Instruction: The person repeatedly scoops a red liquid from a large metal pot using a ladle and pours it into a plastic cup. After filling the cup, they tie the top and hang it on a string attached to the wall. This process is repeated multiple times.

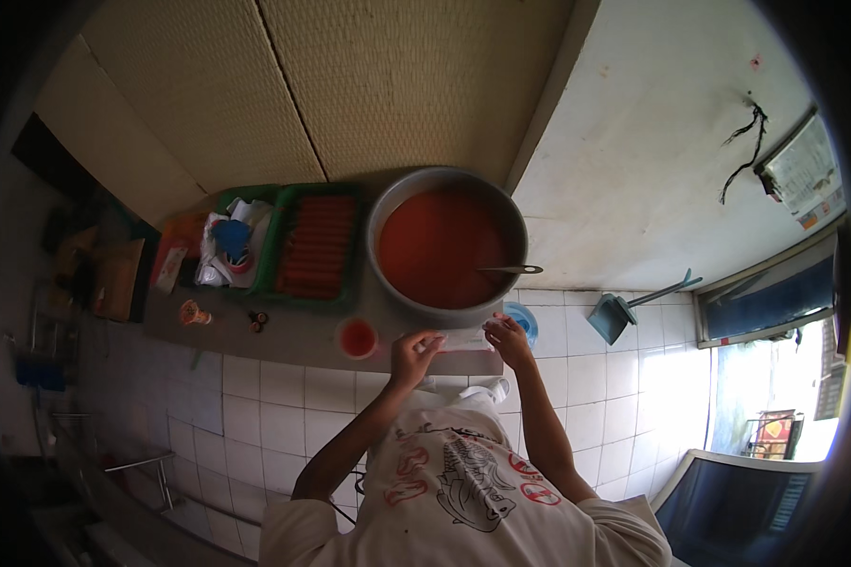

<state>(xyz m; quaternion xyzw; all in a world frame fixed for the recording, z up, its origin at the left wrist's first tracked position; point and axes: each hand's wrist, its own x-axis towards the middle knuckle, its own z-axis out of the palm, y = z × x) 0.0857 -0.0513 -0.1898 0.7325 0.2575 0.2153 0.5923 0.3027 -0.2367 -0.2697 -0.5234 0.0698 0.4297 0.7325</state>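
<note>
Between my two hands stretches a thin clear plastic sleeve (pixel 463 341) with faint print, low over the front edge of the metal table (pixel 298 347). My left hand (pixel 414 359) pinches its left end, and my right hand (pixel 509 341) grips the right end. Just beyond them stands a large metal pot (pixel 373 273) of red-orange liquid (pixel 440 248). A ladle-like utensil's metal handle (pixel 525 269) rests over the pot's right rim. To the left of my left hand is a cup (pixel 358 338) with red liquid in it.
Left of the pot, a green basket (pixel 276 273) holds several red filled tubes (pixel 317 244). Another green basket contains white plastic and a blue item (pixel 231 237). Scissors (pixel 257 322) and a small orange-and-white container (pixel 195 313) lie nearer. A blue basin (pixel 523 326) and dustpan (pixel 612 319) are right.
</note>
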